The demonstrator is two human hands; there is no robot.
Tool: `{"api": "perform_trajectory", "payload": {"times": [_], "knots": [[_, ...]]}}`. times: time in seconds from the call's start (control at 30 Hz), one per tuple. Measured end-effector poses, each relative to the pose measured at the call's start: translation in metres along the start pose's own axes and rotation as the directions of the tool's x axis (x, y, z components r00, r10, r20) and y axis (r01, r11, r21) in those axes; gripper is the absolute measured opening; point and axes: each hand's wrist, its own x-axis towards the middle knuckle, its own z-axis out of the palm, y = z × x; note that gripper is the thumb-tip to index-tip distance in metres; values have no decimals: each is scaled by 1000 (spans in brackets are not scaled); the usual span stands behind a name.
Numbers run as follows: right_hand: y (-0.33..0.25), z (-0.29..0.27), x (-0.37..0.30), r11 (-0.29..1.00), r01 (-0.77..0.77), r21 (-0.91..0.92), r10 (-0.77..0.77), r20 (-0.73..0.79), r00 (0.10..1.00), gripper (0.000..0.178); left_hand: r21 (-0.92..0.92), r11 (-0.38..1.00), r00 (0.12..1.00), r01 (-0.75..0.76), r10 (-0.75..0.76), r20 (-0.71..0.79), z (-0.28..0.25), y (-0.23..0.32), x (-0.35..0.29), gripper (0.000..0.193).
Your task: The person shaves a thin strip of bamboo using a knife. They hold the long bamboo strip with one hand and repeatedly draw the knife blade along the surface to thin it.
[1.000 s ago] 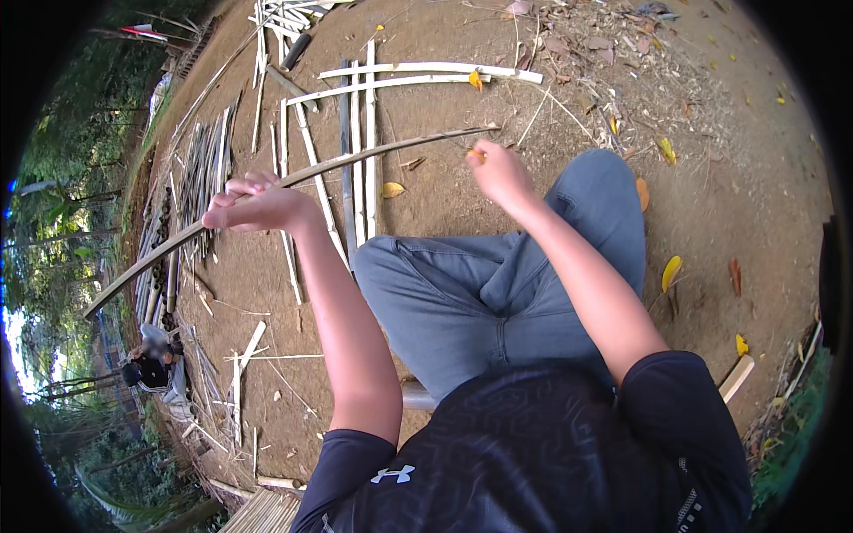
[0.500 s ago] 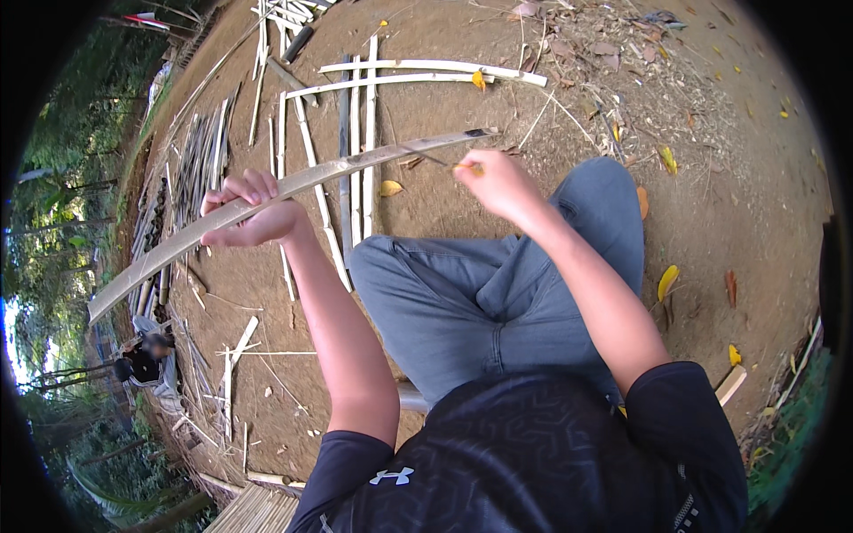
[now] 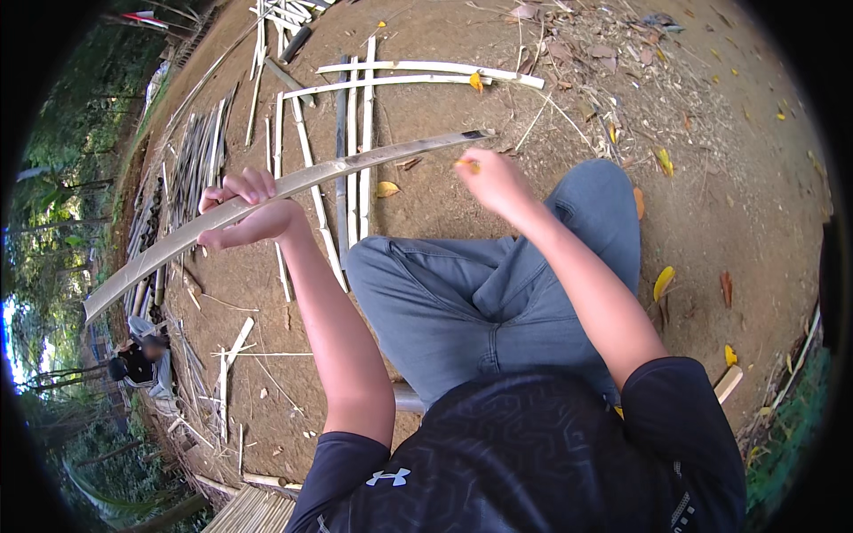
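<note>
Within left fingers (image 3: 240, 186): pale bamboo strip (image 3: 311, 175), gripped; long axis slants lower left to upper right, dark end (image 3: 475, 135) pointing past right fingers (image 3: 480, 176), curled round a yellow object (image 3: 468, 165).

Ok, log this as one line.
left hand: holding bamboo strip; right hand: gripping something yellow, near strip's right end; pale strips: on ground

- Black shirt (image 3: 533, 444): white emblem (image 3: 388, 478), curved symmetrical shape, on the shirt's left side, just beside the left sleeve (image 3: 342, 471).
- Pale marks (image 3: 682, 508) low on the shirt's right side: maybe lettering, too small to read.
- Red-and-white piece (image 3: 145, 19), well apart from the shirt, far beyond its left side: flag or sign, can't tell.
- Words, numbers: none legible.
</note>
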Motion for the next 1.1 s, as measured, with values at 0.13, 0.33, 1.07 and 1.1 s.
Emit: {"api": "perform_trajectory", "payload": {"times": [0.13, 0.33, 1.07, 1.1], "knots": [[12, -9, 13, 975, -192, -109, 192, -12, 981, 24, 20, 1000, 997, 4, -2, -81, 0, 0, -1, 74], [37, 21, 19, 999, -45, -7, 44, -99, 994, 29, 53, 999, 997, -4, 8, -75, -5, -3, 0, 74], [72, 50, 43, 937, -343, 63, 348, -238, 907, 26, 1, 1000, 999, 21, -21, -36, 7, 1, 0, 71], [72, 51, 44, 932, -360, 48, 360, -252, 898, 26, -4, 1000, 999, 21, -21, -43, 8, 1, 0, 71]]}}
